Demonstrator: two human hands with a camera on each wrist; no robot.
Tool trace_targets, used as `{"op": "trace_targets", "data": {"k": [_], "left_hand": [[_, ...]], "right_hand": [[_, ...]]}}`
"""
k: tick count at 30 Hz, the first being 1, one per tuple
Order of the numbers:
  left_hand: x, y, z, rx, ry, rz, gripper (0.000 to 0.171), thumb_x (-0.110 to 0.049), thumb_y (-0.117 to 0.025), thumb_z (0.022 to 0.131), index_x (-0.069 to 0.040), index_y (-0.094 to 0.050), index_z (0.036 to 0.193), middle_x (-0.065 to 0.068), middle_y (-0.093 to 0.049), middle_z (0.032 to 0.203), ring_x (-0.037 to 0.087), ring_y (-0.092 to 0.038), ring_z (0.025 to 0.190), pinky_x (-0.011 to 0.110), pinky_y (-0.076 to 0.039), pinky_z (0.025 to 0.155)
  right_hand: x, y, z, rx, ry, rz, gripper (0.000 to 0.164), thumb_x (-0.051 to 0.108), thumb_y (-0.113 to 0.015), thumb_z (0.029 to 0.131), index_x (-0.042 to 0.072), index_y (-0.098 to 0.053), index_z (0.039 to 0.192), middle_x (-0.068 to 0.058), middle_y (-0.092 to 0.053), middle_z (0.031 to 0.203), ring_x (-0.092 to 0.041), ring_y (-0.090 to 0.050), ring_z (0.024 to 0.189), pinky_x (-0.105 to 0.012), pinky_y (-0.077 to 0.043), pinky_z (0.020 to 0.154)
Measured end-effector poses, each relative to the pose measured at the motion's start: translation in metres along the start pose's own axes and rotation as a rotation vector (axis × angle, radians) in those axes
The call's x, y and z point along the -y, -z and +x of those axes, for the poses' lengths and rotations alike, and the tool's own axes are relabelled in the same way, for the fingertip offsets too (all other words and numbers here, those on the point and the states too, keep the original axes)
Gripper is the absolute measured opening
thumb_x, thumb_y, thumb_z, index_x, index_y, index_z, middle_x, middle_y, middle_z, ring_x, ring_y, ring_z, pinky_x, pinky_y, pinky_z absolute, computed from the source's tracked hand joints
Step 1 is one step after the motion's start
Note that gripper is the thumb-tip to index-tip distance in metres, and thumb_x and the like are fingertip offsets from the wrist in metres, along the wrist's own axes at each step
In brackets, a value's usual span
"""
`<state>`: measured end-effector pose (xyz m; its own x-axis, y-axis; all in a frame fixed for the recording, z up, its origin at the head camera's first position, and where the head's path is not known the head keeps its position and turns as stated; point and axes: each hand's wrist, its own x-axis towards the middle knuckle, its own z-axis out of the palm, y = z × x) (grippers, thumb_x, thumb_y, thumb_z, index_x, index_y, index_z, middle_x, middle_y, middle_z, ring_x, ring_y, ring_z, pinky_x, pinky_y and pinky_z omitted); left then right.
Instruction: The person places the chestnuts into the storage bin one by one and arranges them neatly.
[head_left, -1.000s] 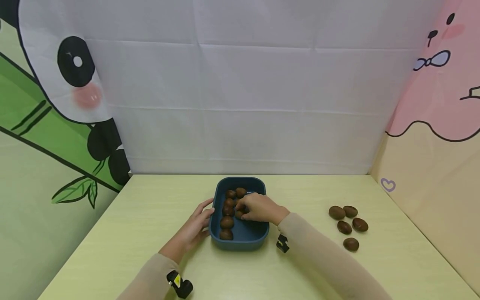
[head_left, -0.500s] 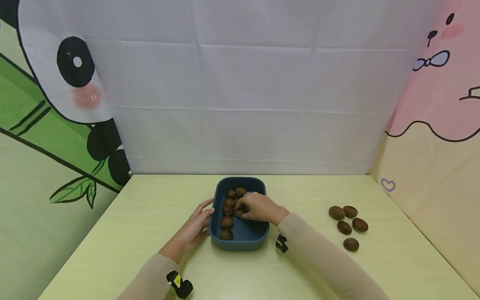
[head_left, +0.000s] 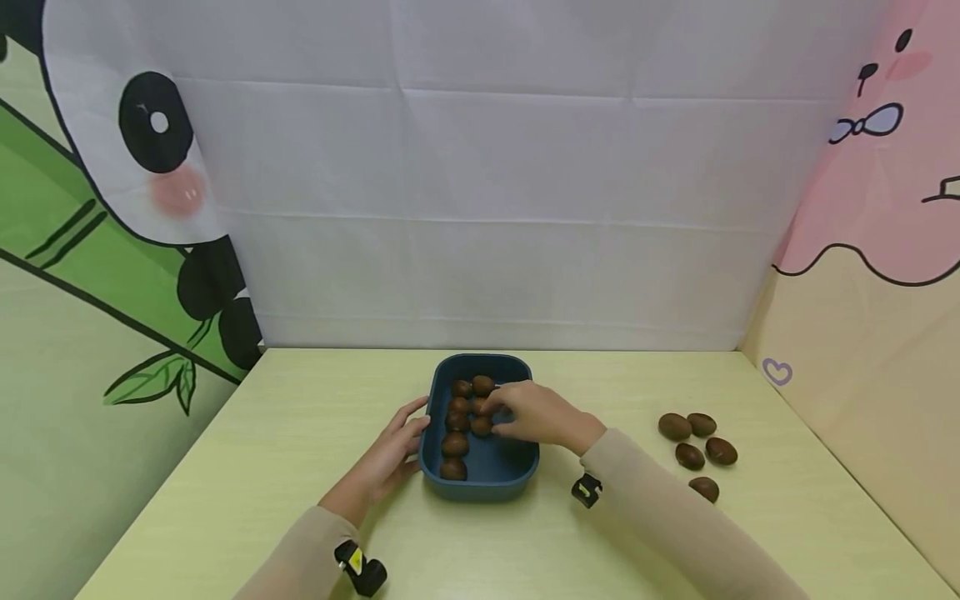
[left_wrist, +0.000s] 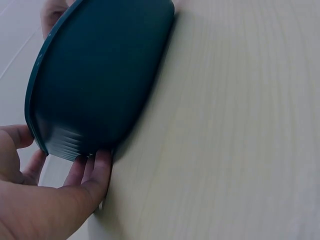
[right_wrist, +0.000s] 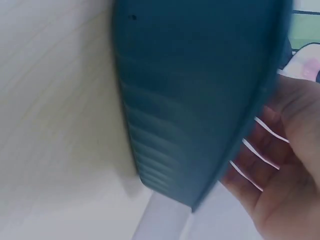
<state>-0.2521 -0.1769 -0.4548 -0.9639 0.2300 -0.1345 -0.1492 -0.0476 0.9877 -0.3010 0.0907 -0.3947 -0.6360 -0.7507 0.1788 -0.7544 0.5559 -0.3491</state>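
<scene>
A deep blue rectangular tray [head_left: 501, 471] holds glossy brown egg-shaped pieces [head_left: 454, 444], a longer column at its left and a shorter one beside it. My left hand [head_left: 386, 462] steadies the tray at its left side; in the left wrist view its outstretched fingers [left_wrist: 101, 165] rest against the outer wall with the thumb near the rim. My right hand [head_left: 543, 412] reaches over the right rim, fingers bent loosely and apart. A brown egg-shaped piece [head_left: 481, 427] lies in the tray just below its fingertips. The right wrist view shows the right hand [right_wrist: 292, 160] beyond the rim.
Several more brown egg-shaped pieces [head_left: 690, 456] lie loose on the pale wooden table [head_left: 337, 392] at the right, one partly covered by the right sleeve [head_left: 660, 508]. A white cloth backdrop [head_left: 480, 167] stands behind the table, with cartoon-printed walls at both sides.
My right hand has let go of the brown egg-shaped piece in the tray and shifted right, so that piece now shows fully. The left hand and tray hold still.
</scene>
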Motion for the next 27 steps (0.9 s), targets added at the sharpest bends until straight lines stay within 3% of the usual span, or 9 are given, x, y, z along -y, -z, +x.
{"op": "trace_targets", "data": {"k": [6, 12, 19, 27], "left_hand": [[0.001, 0.0, 0.001, 0.001, 0.007, -0.007, 0.055, -0.032, -0.045, 0.108, -0.021, -0.024, 0.158, 0.023, -0.051, 0.142, 0.03, -0.056, 0.124, 0.044, -0.046, 0.097], [0.001, 0.0, 0.001, -0.004, 0.005, -0.004, 0.055, -0.033, -0.045, 0.108, -0.021, -0.024, 0.158, 0.023, -0.053, 0.14, 0.028, -0.059, 0.121, 0.043, -0.048, 0.095], [0.0, 0.0, 0.001, -0.005, 0.01, 0.011, 0.055, -0.034, -0.045, 0.108, -0.022, -0.024, 0.158, 0.022, -0.054, 0.139, 0.028, -0.061, 0.119, 0.041, -0.049, 0.093], [0.0, 0.0, 0.001, -0.01, 0.011, -0.011, 0.056, -0.033, -0.046, 0.107, -0.021, -0.025, 0.157, 0.023, -0.053, 0.139, 0.028, -0.061, 0.118, 0.042, -0.049, 0.094]], "right_hand": [[-0.002, 0.017, -0.021, -0.02, -0.036, -0.025, 0.027, 0.017, -0.073, 0.093, 0.011, -0.071, 0.119, -0.001, -0.069, 0.113, -0.02, -0.066, 0.101, -0.033, -0.052, 0.084], [-0.018, 0.034, -0.048, -0.07, -0.084, -0.065, 0.027, 0.019, -0.074, 0.092, 0.012, -0.07, 0.118, -0.003, -0.07, 0.113, -0.021, -0.067, 0.097, -0.034, -0.053, 0.081], [-0.051, 0.05, -0.093, -0.119, -0.217, -0.057, 0.027, 0.017, -0.075, 0.091, 0.011, -0.07, 0.117, -0.001, -0.07, 0.11, -0.018, -0.066, 0.091, -0.035, -0.053, 0.077], [-0.095, 0.064, -0.153, -0.179, -0.392, -0.012, 0.027, 0.019, -0.071, 0.094, 0.007, -0.07, 0.118, -0.01, -0.07, 0.11, -0.017, -0.064, 0.088, -0.039, -0.052, 0.077]]}}
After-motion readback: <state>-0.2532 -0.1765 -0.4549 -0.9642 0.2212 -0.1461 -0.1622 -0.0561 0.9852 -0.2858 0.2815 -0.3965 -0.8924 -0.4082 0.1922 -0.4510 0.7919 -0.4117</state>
